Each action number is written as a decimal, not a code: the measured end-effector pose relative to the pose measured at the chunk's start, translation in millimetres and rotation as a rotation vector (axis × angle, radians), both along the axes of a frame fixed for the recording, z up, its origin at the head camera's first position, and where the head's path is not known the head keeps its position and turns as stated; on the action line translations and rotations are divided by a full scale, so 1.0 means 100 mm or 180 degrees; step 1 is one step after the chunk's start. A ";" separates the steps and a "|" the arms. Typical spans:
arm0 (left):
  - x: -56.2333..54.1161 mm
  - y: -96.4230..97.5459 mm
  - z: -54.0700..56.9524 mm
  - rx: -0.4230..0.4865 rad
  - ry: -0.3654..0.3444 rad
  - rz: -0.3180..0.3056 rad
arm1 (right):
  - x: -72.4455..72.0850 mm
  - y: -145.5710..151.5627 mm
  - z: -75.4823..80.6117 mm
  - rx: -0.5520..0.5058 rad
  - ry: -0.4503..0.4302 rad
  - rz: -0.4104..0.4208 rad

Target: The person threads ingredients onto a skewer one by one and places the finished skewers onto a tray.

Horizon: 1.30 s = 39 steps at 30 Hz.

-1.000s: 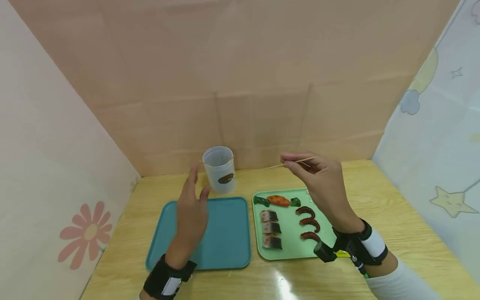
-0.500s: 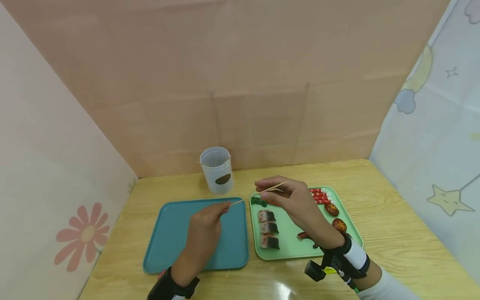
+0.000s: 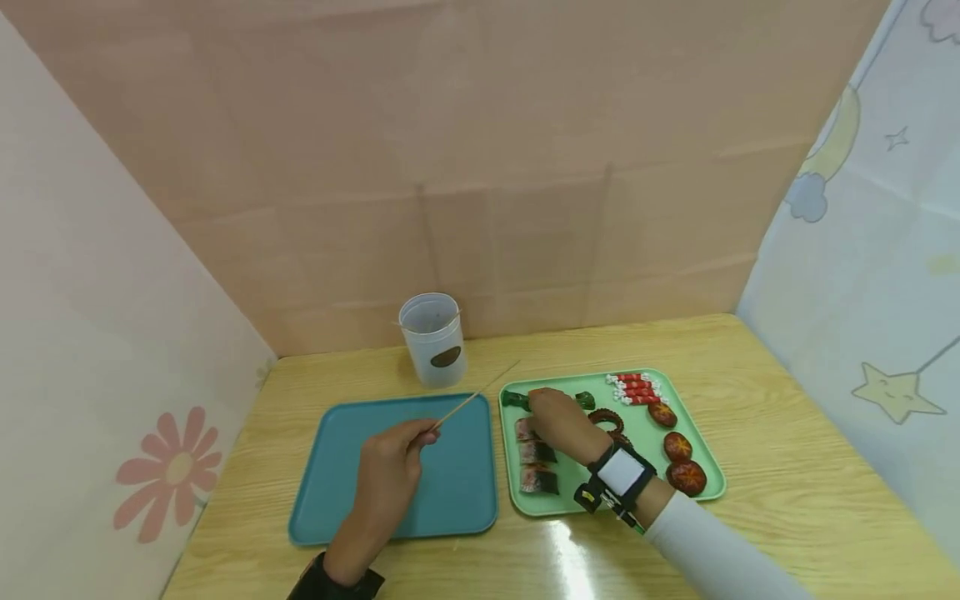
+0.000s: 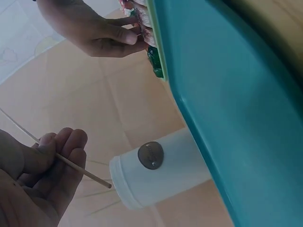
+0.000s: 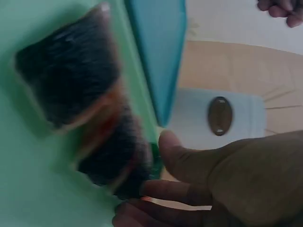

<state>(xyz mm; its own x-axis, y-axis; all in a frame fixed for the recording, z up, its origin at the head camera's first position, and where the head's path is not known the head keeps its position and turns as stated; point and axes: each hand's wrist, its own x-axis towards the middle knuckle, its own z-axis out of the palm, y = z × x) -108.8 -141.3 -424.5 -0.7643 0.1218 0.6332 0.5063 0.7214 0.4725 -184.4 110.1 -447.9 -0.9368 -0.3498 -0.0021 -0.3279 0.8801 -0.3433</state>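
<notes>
My left hand (image 3: 386, 479) pinches a thin wooden skewer (image 3: 476, 396) between thumb and fingers above the blue-green tray (image 3: 450, 500). In the left wrist view, the skewer (image 4: 78, 168) has nothing threaded on its visible length. My right hand (image 3: 562, 425) reaches down into the light green tray (image 3: 573, 477), its thumb apart from its fingers in the right wrist view. Its fingertips are at the far end of a row of dark-skinned fish pieces (image 3: 537, 452), beside green leafy pieces (image 3: 585, 401). The hand covers the orange piece in the head view.
Brown curled octopus tentacles (image 3: 606, 418), red-and-white sticks (image 3: 636, 388) and several round brown mushroom-like pieces (image 3: 677, 447) lie on the green tray's right part. A white cup (image 3: 433, 346) with skewers stands behind the blue-green tray. Paper-covered walls enclose the table (image 3: 757, 417).
The skewer has passed from my right hand to my left, which moved in to take it. My right hand has come down from above to the pieces on the green tray.
</notes>
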 end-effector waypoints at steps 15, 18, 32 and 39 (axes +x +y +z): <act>0.02 -0.05 -0.07 0.0005 -0.0049 0.0042 | -0.02 -0.04 -0.18 -0.0042 -0.0044 0.0017; 0.01 -0.05 -0.07 0.0003 -0.0060 0.0055 | -0.03 -0.03 -0.20 -0.0066 -0.0055 0.0022; -0.04 -0.06 -0.11 -0.0096 -0.0008 0.0167 | -0.04 0.20 0.32 -0.2023 -0.0583 -0.0478; -0.05 -0.06 -0.12 -0.0122 0.0006 0.0185 | 0.00 0.26 0.80 -0.3566 -0.1307 -0.0509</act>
<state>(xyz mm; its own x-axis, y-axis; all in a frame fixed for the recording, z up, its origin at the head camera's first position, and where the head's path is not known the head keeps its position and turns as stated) -113.9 -147.4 -436.7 -0.7697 0.1015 0.6303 0.4640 0.7670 0.4431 -184.2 136.2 -367.4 -0.9704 -0.2281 -0.0795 0.0706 0.0471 -0.9964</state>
